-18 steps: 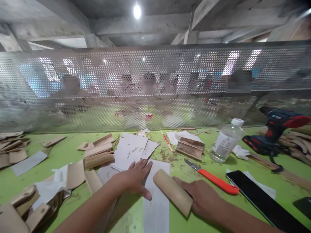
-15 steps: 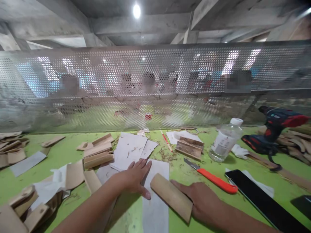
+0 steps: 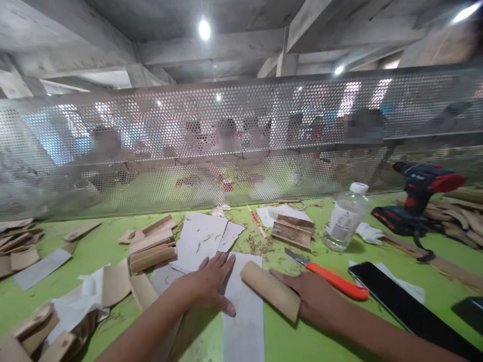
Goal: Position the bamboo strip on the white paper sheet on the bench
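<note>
My left hand (image 3: pixel 213 281) lies flat with its fingers spread, pressing the edge of a white paper strip (image 3: pixel 244 322). My right hand (image 3: pixel 311 296) grips the right side of a curved bamboo piece (image 3: pixel 270 290), its rounded face up. That piece lies slantwise, its upper end over the strip and its lower end over the green table. Part of my right hand's grip is hidden beside the bamboo. A utility knife (image 3: pixel 335 279) with an orange handle rests just beyond my right hand, its blade pointing away to the left.
Cut bamboo pieces (image 3: pixel 153 257) and a paper sheet (image 3: pixel 202 234) lie ahead on the left. A clear bottle (image 3: pixel 345 218), a black phone (image 3: pixel 400 296) and a cordless drill (image 3: pixel 418 196) stand or lie to the right. A perforated metal screen (image 3: pixel 241 136) closes the back; people are behind it.
My right hand has shifted the bamboo piece slightly to the right and turned it a little flatter. My left hand stays spread on the paper. The camera view has tilted slightly.
</note>
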The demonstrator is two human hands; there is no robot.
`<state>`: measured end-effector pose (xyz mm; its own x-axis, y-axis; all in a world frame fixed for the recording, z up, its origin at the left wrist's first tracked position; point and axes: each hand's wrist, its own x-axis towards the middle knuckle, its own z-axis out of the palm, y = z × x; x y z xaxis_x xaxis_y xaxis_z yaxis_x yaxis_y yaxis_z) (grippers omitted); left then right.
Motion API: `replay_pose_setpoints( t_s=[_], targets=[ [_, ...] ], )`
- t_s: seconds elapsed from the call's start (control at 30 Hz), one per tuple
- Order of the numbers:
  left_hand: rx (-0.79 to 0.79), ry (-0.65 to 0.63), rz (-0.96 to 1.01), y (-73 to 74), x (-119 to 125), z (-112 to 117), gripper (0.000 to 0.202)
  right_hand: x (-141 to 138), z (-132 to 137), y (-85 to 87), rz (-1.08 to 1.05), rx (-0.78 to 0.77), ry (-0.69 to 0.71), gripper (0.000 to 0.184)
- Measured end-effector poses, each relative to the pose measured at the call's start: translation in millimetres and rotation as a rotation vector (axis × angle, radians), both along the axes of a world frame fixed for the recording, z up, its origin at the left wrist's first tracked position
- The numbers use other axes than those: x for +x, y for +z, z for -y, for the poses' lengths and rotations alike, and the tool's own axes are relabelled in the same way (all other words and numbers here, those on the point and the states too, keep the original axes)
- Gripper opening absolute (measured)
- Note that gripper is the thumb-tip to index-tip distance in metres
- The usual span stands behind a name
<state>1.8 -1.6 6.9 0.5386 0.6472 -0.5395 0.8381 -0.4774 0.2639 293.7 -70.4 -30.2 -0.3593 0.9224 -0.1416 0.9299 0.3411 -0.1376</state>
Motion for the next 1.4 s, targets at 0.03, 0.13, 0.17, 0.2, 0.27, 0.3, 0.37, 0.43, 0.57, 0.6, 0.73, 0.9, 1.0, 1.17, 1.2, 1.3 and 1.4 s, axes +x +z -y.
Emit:
replay_pose_setpoints(
  t_s=[0.03,0.13,0.17,0.2,0.27,0.3,0.37,0.43,0.57,0.6,0.73,0.9,1.0,1.17,1.2,1.3,1.4],
  targets=[
    [-0.001,0.001,-0.004,0.3,0.2,0.0,0.140,1.1,-1.8,-0.2,-0.004,0.004,-0.026,0.071],
    [0.001,-0.007,-0.024,0.8,0.7,-0.2,0.142,-1.6,3.1,-0.6,0.006,-0.009,0.014,0.075],
    [0.000,-0.013,-0.028,1.2,1.0,-0.2,0.142,-3.6,6.8,0.0,-0.005,-0.018,0.057,0.075],
    [0.000,-0.017,-0.030,1.7,1.3,-0.1,0.141,-5.5,10.2,1.0,-0.027,-0.021,0.102,0.075],
    [0.000,-0.016,-0.030,2.9,1.9,0.1,0.140,-7.0,12.9,4.0,-0.061,-0.018,0.150,0.071],
    [0.000,-0.012,-0.031,3.3,2.1,0.2,0.140,-6.2,11.5,5.4,-0.054,-0.014,0.136,0.069],
    [0.006,-0.006,-0.033,3.0,2.1,0.1,0.141,-2.1,4.3,6.7,-0.029,-0.008,0.076,0.067],
    [0.009,-0.012,-0.036,1.0,1.6,-0.5,0.142,2.7,-3.8,5.5,-0.039,0.008,0.028,0.066],
    [0.013,-0.011,-0.017,-4.2,-0.9,-2.1,0.144,2.6,-4.2,2.4,-0.040,0.044,0.047,0.067],
    [0.013,-0.015,-0.007,-5.2,-1.5,-2.5,0.144,0.8,-1.4,2.6,-0.041,0.043,0.080,0.067],
    [0.018,-0.042,0.018,-5.6,-2.4,-2.9,0.143,-4.2,5.8,4.7,-0.110,0.048,0.198,0.059],
    [0.016,-0.010,-0.022,-0.3,0.2,-1.4,0.143,-4.8,4.6,0.2,-0.043,0.061,0.101,0.064],
    [-0.002,-0.010,-0.035,1.6,1.2,-0.7,0.144,-7.5,8.5,0.8,-0.060,0.011,0.168,0.071],
    [0.024,-0.012,-0.008,-2.1,-0.4,-1.4,0.140,-8.7,9.3,3.8,0.022,0.030,0.074,0.068],
    [0.025,-0.015,-0.005,-3.0,-0.8,-1.7,0.140,-9.2,9.9,3.3,0.046,0.033,0.066,0.071],
    [0.022,-0.031,-0.012,-3.7,-0.7,-2.3,0.141,-12.4,14.7,3.5,0.037,0.010,0.143,0.075],
    [0.025,-0.027,-0.026,-1.2,0.8,-1.6,0.141,-13.1,16.1,9.6,-0.024,-0.033,0.174,0.070]
  ],
)
